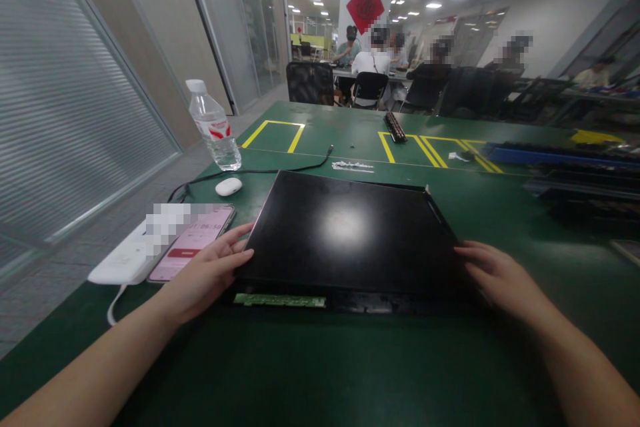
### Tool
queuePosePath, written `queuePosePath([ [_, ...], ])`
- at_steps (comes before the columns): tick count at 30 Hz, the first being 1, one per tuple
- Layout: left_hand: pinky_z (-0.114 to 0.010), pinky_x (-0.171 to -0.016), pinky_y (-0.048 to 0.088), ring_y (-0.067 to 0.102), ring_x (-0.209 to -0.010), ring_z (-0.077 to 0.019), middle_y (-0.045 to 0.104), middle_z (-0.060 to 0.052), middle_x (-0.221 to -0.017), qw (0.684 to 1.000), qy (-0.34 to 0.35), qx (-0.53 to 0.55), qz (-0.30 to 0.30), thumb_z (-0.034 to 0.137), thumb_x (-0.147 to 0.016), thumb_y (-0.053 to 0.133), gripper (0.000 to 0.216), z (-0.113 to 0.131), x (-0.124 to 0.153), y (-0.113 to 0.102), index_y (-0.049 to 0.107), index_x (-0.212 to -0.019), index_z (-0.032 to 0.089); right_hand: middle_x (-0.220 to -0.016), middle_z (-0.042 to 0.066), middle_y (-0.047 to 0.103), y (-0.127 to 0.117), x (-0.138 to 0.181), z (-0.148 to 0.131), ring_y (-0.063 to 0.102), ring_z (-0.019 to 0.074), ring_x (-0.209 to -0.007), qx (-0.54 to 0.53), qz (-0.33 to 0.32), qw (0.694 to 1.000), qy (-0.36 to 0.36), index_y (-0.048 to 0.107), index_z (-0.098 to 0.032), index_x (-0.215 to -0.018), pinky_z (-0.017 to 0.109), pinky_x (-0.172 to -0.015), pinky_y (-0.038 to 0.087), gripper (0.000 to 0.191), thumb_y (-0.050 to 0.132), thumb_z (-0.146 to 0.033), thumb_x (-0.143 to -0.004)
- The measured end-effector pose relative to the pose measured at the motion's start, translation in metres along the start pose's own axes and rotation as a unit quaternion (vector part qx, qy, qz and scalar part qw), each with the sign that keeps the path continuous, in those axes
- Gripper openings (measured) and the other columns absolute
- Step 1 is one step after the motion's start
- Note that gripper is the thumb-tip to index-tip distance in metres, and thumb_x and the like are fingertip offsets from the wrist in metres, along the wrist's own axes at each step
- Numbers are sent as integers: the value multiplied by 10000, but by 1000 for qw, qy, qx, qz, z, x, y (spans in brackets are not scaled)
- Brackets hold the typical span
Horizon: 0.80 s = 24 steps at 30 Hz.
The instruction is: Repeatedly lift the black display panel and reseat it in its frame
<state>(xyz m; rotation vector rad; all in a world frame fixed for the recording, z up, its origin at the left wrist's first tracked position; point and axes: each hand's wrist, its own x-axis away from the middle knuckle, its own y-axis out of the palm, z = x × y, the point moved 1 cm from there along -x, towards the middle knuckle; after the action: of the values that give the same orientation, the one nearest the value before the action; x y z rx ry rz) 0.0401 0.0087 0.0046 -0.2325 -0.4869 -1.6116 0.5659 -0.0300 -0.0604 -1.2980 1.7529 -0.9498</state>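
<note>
Head view: we note 2 bare hands spread wide apart across a black panel (300, 247), flat and glossy, over the near middle of a green table (350, 373). Left hand (210, 273) has the panel's left edge pinched, thumb at the near corner, fingers along the side; right hand (500, 273) has its fingertips closed on the right edge. The finger pads under the panel are hidden from us. A bright glare sits mid-surface. Along the near edge we see a green circuit board (280, 301) and, beside it, a dark rim (390, 302); whether the panel rests fully on that rim, we cannot tell.

Left of the panel: a phone (187, 253) with a pink screen, just beside a white power bank (125, 257). Beyond these, a white rounded case (229, 187) and a capped water bottle (217, 130), upright. A black cable (295, 167) runs past the panel's far side, near some white scraps (353, 165). Farther off, a dark ridged strip (395, 127) near yellow tape lines (384, 147). At right, a blue item (560, 155), blurred. In the background we record several people seated at another table
</note>
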Motion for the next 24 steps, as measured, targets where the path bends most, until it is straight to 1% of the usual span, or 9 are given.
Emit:
queuePosePath([
  [3, -350, -813, 652, 767, -1209, -350, 840, -119, -1256, 1000, 1, 4, -7, 244, -705, 955, 916, -1, 0, -2, 561, -1532, 243, -1378, 144, 727, 1, 0, 1, 669, 392, -1289, -3, 2, 1000, -2, 840, -251, -1083, 621, -1115, 502, 440, 516, -419, -839],
  [6, -353, -814, 652, 768, -1206, -351, 839, -117, -1260, 1000, -2, 6, -8, 239, -717, 949, 895, -2, 0, -2, 570, -1528, 249, -1380, 138, 726, 0, 0, 1, 671, 393, -1286, -2, 2, 1000, 0, 839, -256, -1089, 620, -1109, 509, 437, 517, -416, -841],
  [9, -351, -816, 652, 773, -1197, -348, 842, -114, -1253, 1000, 3, 10, -9, 239, -723, 946, 887, -2, -1, -2, 577, -1529, 254, -1394, 143, 717, -3, 0, -1, 679, 394, -1271, -4, -11, 1000, 7, 837, -258, -1097, 615, -1068, 544, 432, 529, -425, -844],
  [11, -352, -810, 653, 774, -1192, -351, 842, -119, -1250, 1000, 3, 9, -8, 245, -714, 951, 905, -2, -2, -1, 573, -1536, 245, -1429, 161, 694, -4, 2, -4, 677, 401, -1272, -14, -24, 1000, 11, 830, -242, -1129, 601, -1030, 573, 460, 556, -468, -837],
  [14, -365, -825, 654, 775, -1189, -359, 843, -122, -1247, 1000, 0, 3, -1, 239, -692, 955, 918, -3, -2, 0, 582, -1531, 241, -1489, 189, 649, -9, 5, -9, 629, 427, -1336, -9, -48, 999, 14, 805, -214, -1216, 605, -1062, 559, 593, 640, -584, -782],
  [18, -374, -857, 648, 780, -1176, -357, 851, -108, -1227, 1000, 6, 4, 5, 244, -679, 953, 882, -2, -1, 2, 620, -1496, 260, -1560, 196, 591, -17, 11, -14, 527, 454, -1448, 28, -85, 996, -6, 740, -209, -1355, 651, -1171, 456, 809, 700, -707, -719],
  [21, -360, -839, 647, 784, -1166, -352, 855, -106, -1213, 1000, 0, 1, 8, 244, -667, 957, 890, -1, 0, 3, 619, -1491, 254, -1629, 201, 516, -21, 14, -11, 464, 445, -1505, 33, -120, 992, -13, 673, -200, -1456, 637, -1211, 411, 943, 719, -746, -688],
  [24, -360, -831, 644, 784, -1164, -349, 854, -104, -1217, 1000, -1, -5, 6, 247, -668, 954, 912, 0, 0, 2, 600, -1508, 252, -1690, 181, 437, -24, 17, -9, 398, 430, -1553, 36, -147, 988, -24, 582, -224, -1554, 628, -1244, 360, 1055, 752, -750, -655],
])
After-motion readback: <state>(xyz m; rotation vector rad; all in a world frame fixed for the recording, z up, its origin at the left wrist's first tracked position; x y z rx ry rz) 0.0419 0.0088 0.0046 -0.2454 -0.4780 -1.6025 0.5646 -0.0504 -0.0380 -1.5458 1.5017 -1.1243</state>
